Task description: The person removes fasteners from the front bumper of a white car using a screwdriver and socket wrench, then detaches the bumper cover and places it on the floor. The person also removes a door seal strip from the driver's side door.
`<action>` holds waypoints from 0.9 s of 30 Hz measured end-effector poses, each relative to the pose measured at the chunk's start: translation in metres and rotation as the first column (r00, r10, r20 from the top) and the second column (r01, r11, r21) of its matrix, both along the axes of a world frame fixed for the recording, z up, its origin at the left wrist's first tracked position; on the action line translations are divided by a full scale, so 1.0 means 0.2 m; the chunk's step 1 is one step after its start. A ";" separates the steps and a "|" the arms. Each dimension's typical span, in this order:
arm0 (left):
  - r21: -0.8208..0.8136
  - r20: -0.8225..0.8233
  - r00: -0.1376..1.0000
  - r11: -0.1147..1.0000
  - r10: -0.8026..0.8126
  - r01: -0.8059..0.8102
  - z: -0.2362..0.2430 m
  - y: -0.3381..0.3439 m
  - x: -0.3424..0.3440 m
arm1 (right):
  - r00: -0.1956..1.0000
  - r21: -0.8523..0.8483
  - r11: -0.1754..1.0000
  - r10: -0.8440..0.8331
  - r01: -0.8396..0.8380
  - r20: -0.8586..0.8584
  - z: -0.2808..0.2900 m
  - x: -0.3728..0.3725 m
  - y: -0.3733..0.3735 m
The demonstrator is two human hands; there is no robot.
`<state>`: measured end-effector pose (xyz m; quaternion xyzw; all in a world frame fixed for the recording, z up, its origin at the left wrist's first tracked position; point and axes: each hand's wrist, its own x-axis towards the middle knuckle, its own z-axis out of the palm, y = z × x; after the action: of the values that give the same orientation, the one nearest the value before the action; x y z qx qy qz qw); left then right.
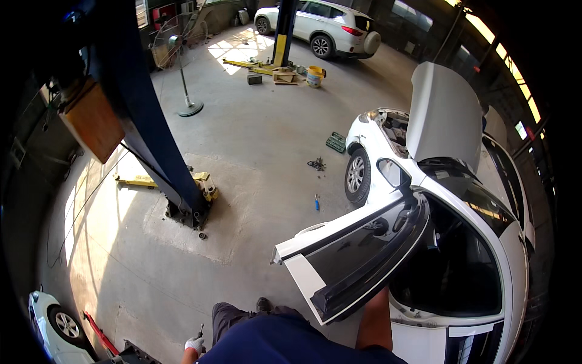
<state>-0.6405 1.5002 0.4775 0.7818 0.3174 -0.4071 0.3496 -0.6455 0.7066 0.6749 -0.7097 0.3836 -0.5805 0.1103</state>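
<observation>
My left hand [194,345], in a white glove, is low in the view beside my dark trousers. Its fingers are closed on a slim dark hand tool [200,331] whose exact kind is too small to make out. My right forearm [374,318] reaches up behind the open front door [364,242] of a white car [513,252]. That door hides my right hand, so its fingers and whatever they touch do not show. The car's bonnet [441,115] stands raised, and a wing mirror [393,173] sits ahead of the door.
A blue-handled screwdriver [316,202], a small heap of dark parts [316,164] and a green tool case [336,142] lie on the floor near the front wheel [358,175]. To the left rises a blue lift post [145,115]. A fan [190,108] and another white car [318,27] stand farther off.
</observation>
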 end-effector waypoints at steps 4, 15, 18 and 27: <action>-0.130 0.012 0.996 0.987 0.092 -0.090 -0.12 0.07 0.95 | 0.948 0.399 0.863 -0.246 0.309 -0.204 -0.29 -0.17 0.25; 0.125 0.323 0.454 0.513 -0.830 0.849 -0.15 -0.83 3.27 | 0.873 0.820 -0.387 0.420 0.422 -0.250 -0.74 0.07 1.22; 0.276 0.233 0.146 0.209 -0.962 0.938 0.04 -1.27 3.61 | 0.951 0.760 -0.580 0.260 0.294 -0.169 -0.74 0.46 1.55; 0.205 0.091 -0.092 -0.071 -0.992 0.976 0.14 -2.44 4.33 | 0.883 0.974 -0.166 0.466 0.152 -0.058 -1.41 1.55 1.49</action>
<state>0.2248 1.0130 0.5049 0.8143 -0.3807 -0.4345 -0.0566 -0.3362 1.0045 0.3938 -0.5197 0.6036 0.0929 0.5974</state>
